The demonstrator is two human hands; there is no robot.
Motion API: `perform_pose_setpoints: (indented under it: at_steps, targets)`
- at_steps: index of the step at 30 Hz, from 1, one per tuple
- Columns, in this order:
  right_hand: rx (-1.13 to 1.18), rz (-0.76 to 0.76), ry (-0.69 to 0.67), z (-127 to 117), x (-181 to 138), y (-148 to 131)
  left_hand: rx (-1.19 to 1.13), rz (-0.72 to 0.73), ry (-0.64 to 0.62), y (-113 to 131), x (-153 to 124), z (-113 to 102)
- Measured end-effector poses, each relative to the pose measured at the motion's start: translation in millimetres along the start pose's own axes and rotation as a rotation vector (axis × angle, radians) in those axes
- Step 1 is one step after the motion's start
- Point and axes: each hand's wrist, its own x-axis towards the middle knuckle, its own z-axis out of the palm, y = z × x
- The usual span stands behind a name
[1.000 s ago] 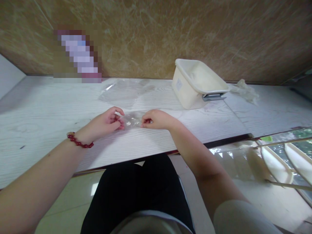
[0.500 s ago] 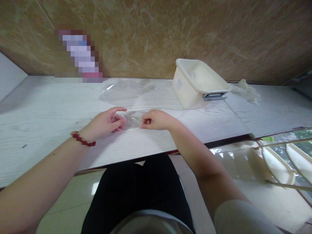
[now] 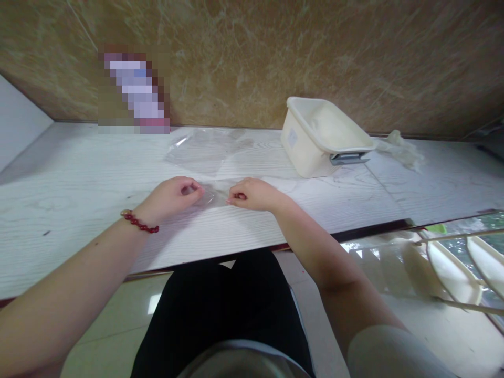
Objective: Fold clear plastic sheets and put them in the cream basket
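Observation:
Between my two hands a clear plastic bag (image 3: 213,194) stretches just above the white wood-grain counter. My left hand (image 3: 173,195), with a dark red bead bracelet at the wrist, pinches the bag's left end between thumb and fingertips. At the other end my right hand (image 3: 252,194) is closed, its thumb and forefinger gripping the plastic, the other fingers curled in. Behind the hands a clear plastic sheet or bag (image 3: 208,149) lies flat on the counter.
A cream plastic tub (image 3: 305,149) with a grey clip handle stands back right. Crumpled translucent plastic (image 3: 401,149) lies beyond it. A brown marbled wall (image 3: 236,58) borders the counter (image 3: 79,178). A rack with cream trays (image 3: 452,268) stands lower right.
My left hand's fingers, spread apart before, have closed into a pinch on the bag. My right hand keeps its grip in nearly the same place. The view has shifted slightly.

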Motion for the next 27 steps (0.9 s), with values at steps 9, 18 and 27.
perform_pose_setpoints:
  at_steps: [9,18,27]
  targets:
    - [-0.022,0.036,0.012,1.9,0.0,0.9,0.205,0.139,0.107,0.6,2.2,0.6]
    - [-0.016,0.090,0.053,-3.4,-2.6,-5.7,0.213,0.178,0.092,-0.2,3.1,3.5]
    - [-0.047,0.146,0.319,-1.2,2.7,-2.4,0.258,0.190,0.096,0.4,2.6,4.5]
